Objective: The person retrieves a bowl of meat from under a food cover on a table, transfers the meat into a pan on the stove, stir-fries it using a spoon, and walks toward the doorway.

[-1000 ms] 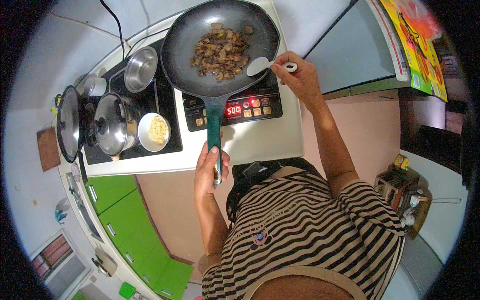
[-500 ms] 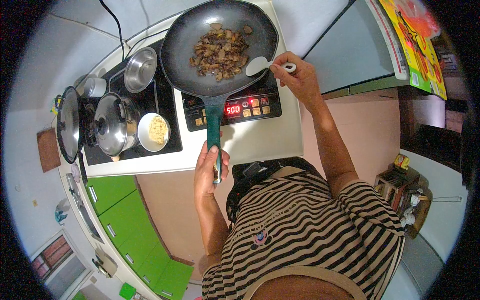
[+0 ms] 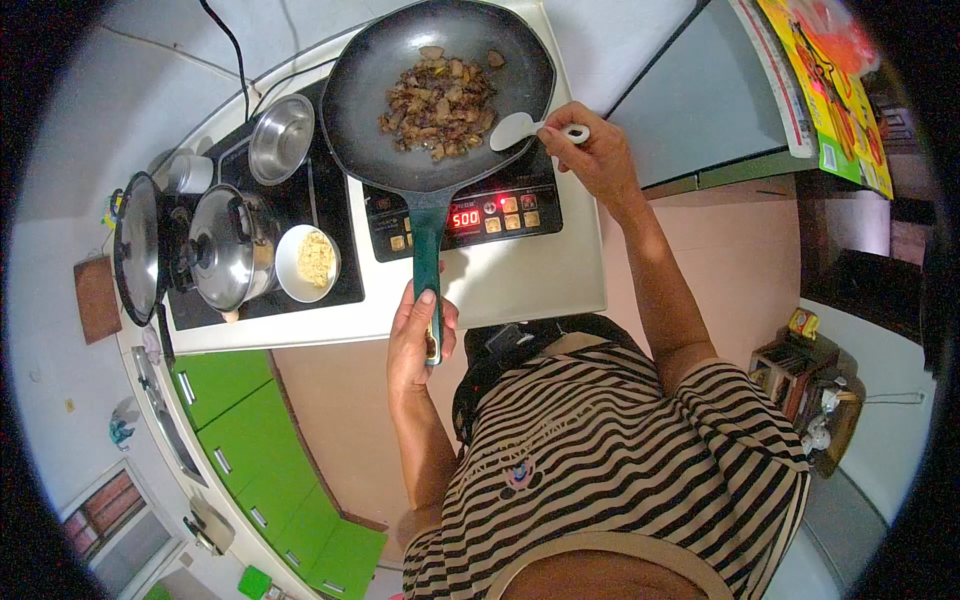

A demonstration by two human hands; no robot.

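A dark frying pan (image 3: 350,130) sits on an induction cooktop (image 3: 480,222) whose red display reads 500. Browned chopped pieces that look like meat (image 3: 440,105) are heaped in the middle of the pan. My left hand (image 3: 418,332) is wrapped round the pan's green handle (image 3: 430,250). In my right hand (image 3: 595,155), fingers pinch a short white spoon (image 3: 512,131) by its handle. The spoon's head is over the pan's right rim, apart from the food; whether it touches the pan I cannot tell.
Left of the pan stand a steel bowl (image 3: 281,140), a lidded steel pot (image 3: 222,250) and a white bowl (image 3: 291,262) of pale yellow chopped food. Another dark pan (image 3: 138,250) stands at the far left. A grey cabinet-like surface (image 3: 690,110) rises on the right.
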